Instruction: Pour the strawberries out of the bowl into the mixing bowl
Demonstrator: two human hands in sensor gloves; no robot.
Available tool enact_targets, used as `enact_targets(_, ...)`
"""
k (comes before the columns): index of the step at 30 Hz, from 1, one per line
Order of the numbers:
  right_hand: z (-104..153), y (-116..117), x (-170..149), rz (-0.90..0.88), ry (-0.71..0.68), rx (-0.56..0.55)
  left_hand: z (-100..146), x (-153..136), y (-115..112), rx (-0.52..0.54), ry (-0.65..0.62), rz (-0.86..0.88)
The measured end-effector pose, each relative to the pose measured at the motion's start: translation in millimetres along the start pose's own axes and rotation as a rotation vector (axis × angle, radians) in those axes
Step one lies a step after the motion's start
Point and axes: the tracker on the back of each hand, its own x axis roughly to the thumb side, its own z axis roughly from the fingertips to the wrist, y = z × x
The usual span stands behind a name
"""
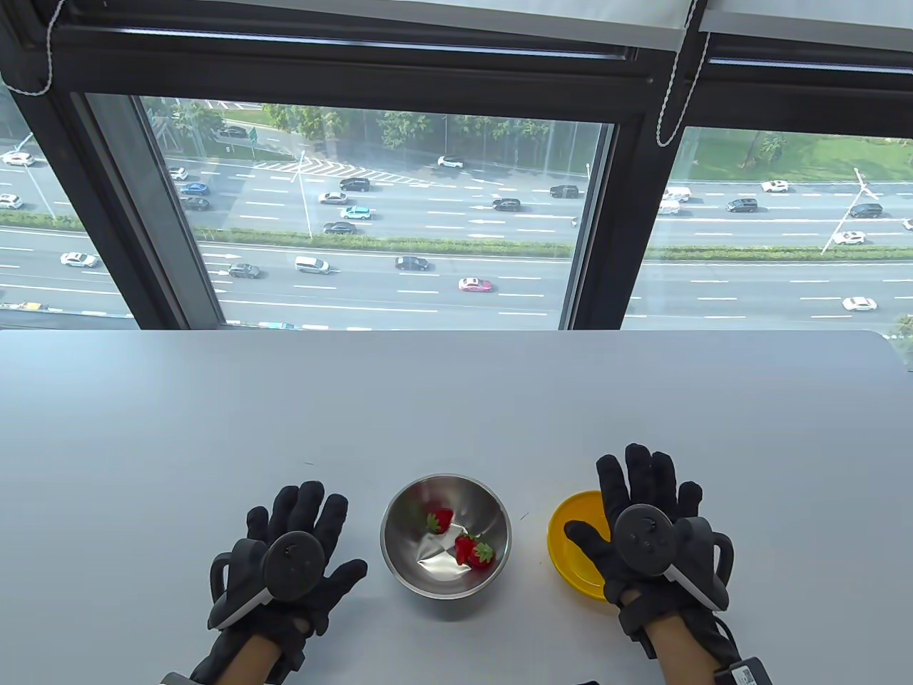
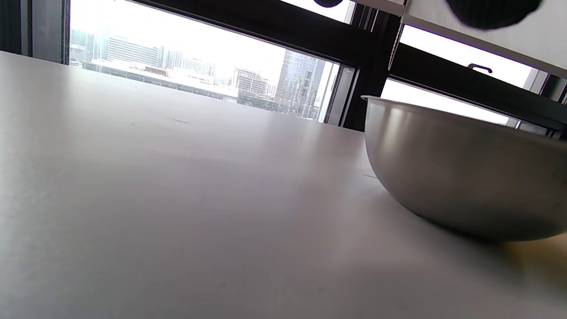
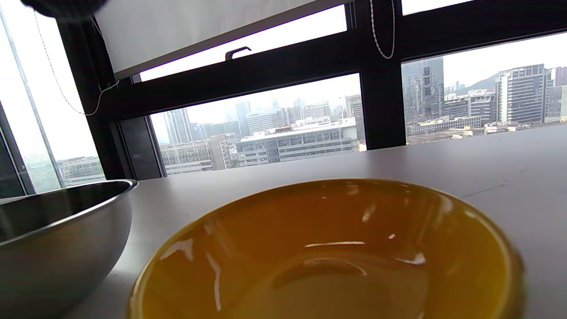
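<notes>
Steel mixing bowl [image 1: 446, 535] sat near the bench's [image 1: 456, 399] near edge, roughly centred; that's the landmark. Strawberries [image 1: 463, 542] were inside it, about three, red with green tops. Yellow bowl [image 1: 581, 546] stood just right of the mixing bowl, not touching it, upright; right wrist view showed its inside [image 3: 328, 257] with no fruit. Right hand [image 1: 645, 535] hovered over the yellow bowl's right half, fingers spread and flat; whether it touched the rim, can't tell. Left hand [image 1: 292, 564] lay left of the mixing bowl, fingers splayed, holding nothing. Wide bare bench beyond the mixing bowl up to the window [image 1: 371, 214]. No readable writing anywhere. Nothing stood between the two bowls.
</notes>
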Motion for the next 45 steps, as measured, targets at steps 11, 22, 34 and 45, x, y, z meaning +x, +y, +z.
enact_targets(11, 2, 15, 27, 0.045, -0.072, 0.066, 0, 7, -3, 0.008, -0.017, -0.023)
enact_targets(22, 4, 27, 43, 0.050, -0.114, 0.130, -1, 18, -11, -0.006, -0.052, -0.060)
enact_targets(34, 8, 36, 57, 0.060, -0.165, 0.187, -3, 22, -18, -0.043, -0.068, -0.061)
enact_targets(45, 9, 41, 62, 0.065, -0.189, 0.219, -4, 24, -21, -0.073, -0.080, -0.056)
